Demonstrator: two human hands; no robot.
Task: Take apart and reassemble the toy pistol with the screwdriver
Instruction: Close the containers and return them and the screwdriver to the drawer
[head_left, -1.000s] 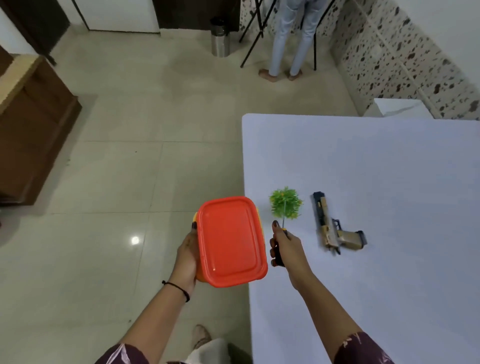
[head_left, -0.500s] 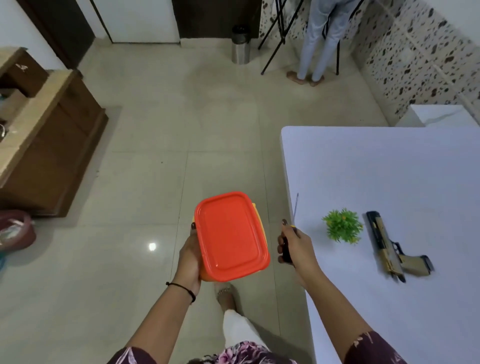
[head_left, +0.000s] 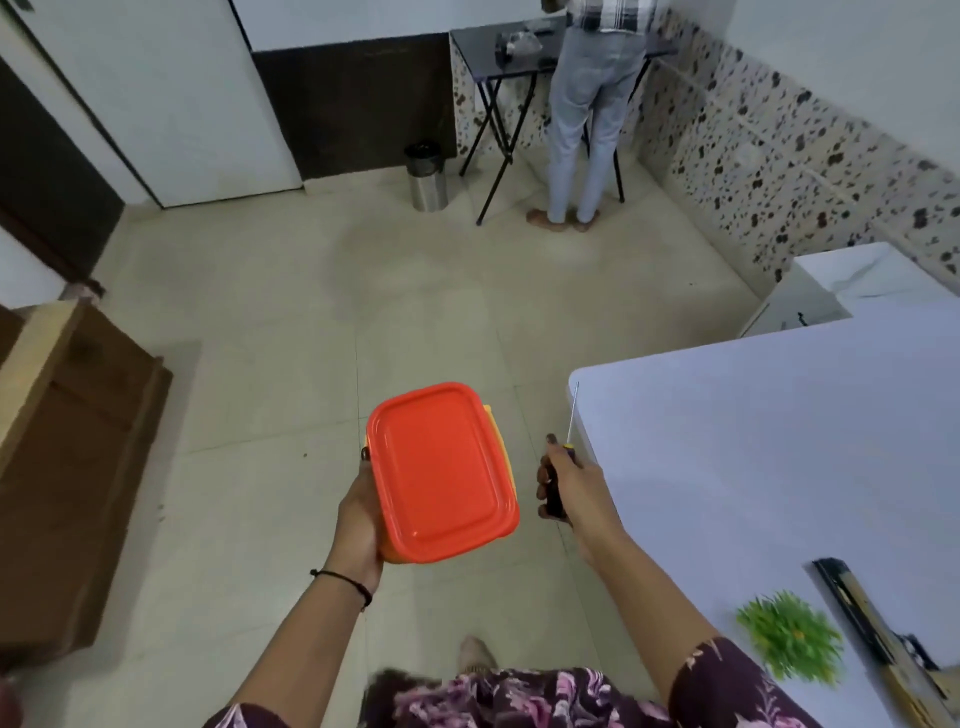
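My left hand (head_left: 358, 519) holds an orange lidded plastic box (head_left: 441, 470) from its left side, over the floor. My right hand (head_left: 563, 483) grips the dark handle of a thin screwdriver (head_left: 570, 421), its shaft pointing up and away beside the table's left edge. The tan and black toy pistol (head_left: 878, 639) lies on the white table (head_left: 753, 457) at the lower right, partly cut off by the frame. Both hands are well left of the pistol.
A small green artificial plant (head_left: 789, 642) sits on the table just left of the pistol. A brown wooden cabinet (head_left: 67, 457) stands at the left. A person (head_left: 587, 119) stands at a black folding table far back, near a steel bin (head_left: 428, 176).
The view has swung left and up, away from the table; the pistol and plant have slid to the lower right corner. Both hands keep their hold on the box and the screwdriver.
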